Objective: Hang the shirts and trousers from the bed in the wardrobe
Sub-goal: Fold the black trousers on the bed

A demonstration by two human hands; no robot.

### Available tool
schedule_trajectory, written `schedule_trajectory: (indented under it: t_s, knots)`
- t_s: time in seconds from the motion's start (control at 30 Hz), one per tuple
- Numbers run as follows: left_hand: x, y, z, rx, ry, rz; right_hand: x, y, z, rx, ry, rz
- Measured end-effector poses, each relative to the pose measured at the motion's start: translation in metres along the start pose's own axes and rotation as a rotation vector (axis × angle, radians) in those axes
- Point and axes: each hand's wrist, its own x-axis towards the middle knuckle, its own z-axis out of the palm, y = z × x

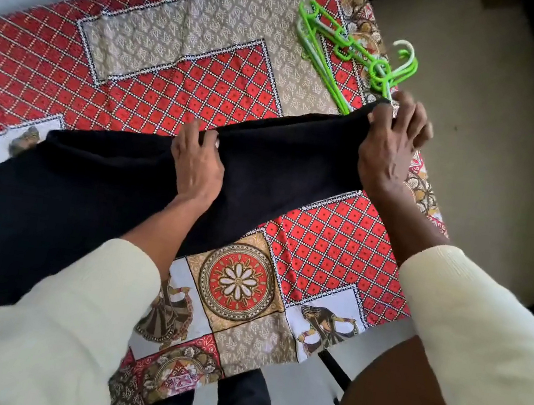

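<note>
Fingers first: our right hand [393, 141] pinches the far end of the black trousers [275, 158] between thumb and curled fingertips, lifting that end just clear of the bedspread [189, 62]. Our left hand [197, 160] sits further along the same garment, its fingers curled over the upper edge of the cloth and gripping it, so the stretch between our two hands is drawn fairly straight. From the left hand onward, the trousers widen and trail across the bed toward our left sleeve [41, 338], partly resting on the patterned cover.

We judge the cloth soft, limp and fairly light; it sags wherever we do not support it and will slide off a smooth bar if folded unevenly. Holding it by the end and at mid-length, as now, should keep the legs aligned for folding over a hanger.

Beyond the right hand, a heap of green hangers [347, 51] lies on the bed near its corner, close to our fingertips; whether they touch we cannot tell. No wardrobe is visible, so hanging is not yet done.
</note>
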Motion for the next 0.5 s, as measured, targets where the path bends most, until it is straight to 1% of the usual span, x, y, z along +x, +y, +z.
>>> schedule_trajectory:
  t_s: [0.07,0.1,0.2,0.23,0.3,0.37,0.4,0.5]
  knots:
    - [0.014,0.005,-0.003,0.039,-0.011,-0.11,0.031,-0.012,0.001,0.071,0.003,0.102]
    - [0.02,0.007,-0.004,0.022,-0.041,-0.17,0.043,-0.018,0.002,0.125,0.006,0.206]
    - [0.03,0.015,-0.005,-0.155,-0.184,-0.355,0.044,-0.022,0.008,0.389,0.06,0.64]
    - [0.031,0.017,-0.004,-0.202,-0.225,-0.389,0.031,-0.022,0.01,0.454,0.073,0.718]
    - [0.031,0.02,0.0,-0.298,-0.351,-0.393,-0.005,-0.017,0.016,0.528,0.014,0.74]
    - [0.028,0.018,0.005,-0.372,-0.519,-0.34,-0.034,-0.006,0.029,0.56,-0.161,0.723]
    - [0.028,0.016,0.009,-0.36,-0.57,-0.298,-0.038,0.001,0.036,0.577,-0.24,0.715]
    - [0.024,0.007,0.02,-0.221,-0.605,-0.172,-0.017,0.01,0.045,0.617,-0.393,0.729]
